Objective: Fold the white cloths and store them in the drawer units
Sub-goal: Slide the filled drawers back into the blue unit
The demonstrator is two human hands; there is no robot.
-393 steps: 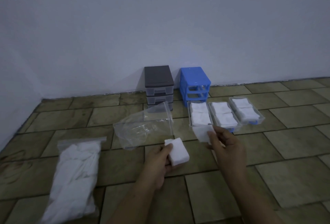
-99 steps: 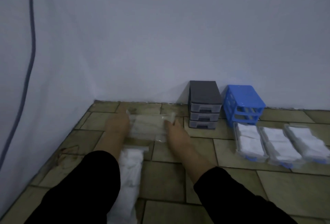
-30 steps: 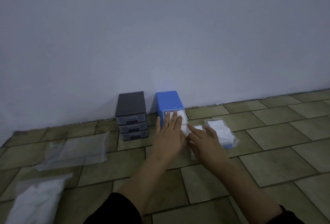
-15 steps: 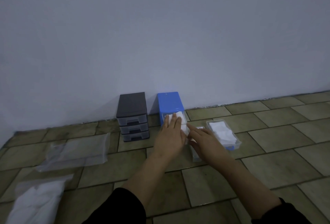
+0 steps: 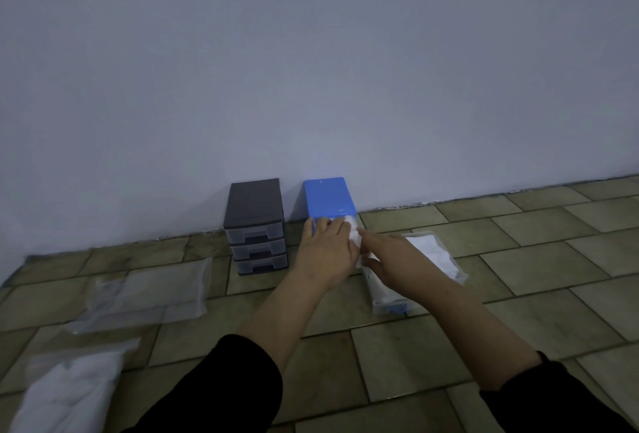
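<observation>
A: How many drawer units are there?

B: Two, side by side against the wall at frame centre: a grey unit (image 5: 255, 221) on the left and a blue unit (image 5: 329, 200) on the right. The grey one shows three clear drawers, all pushed in.

A: And loose drawers?

B: I count two out on the floor tiles (image 5: 518, 280), right of centre. One drawer (image 5: 438, 256) holds white cloths (image 5: 430, 250) in plain sight. A second drawer (image 5: 387, 298) lies under the right forearm, mostly hidden. A third is at the top front of the blue unit, with a white cloth (image 5: 353, 228) showing in it.

A: Hands?

B: Two. The left hand (image 5: 326, 253) lies flat on that top drawer, fingers straight and together, pressing on the cloth. The right hand (image 5: 387, 254) has its forefinger stretched out, touching the same cloth. Its other fingers are curled under, and I cannot tell whether they grip anything.

A: Bags?

B: Two, both at the left of the frame. An empty clear bag (image 5: 148, 291) lies flat, and a full bag (image 5: 69, 394) of white cloths sits at the lower left corner.

A: Any writing or brand?

B: None I can read.
</observation>
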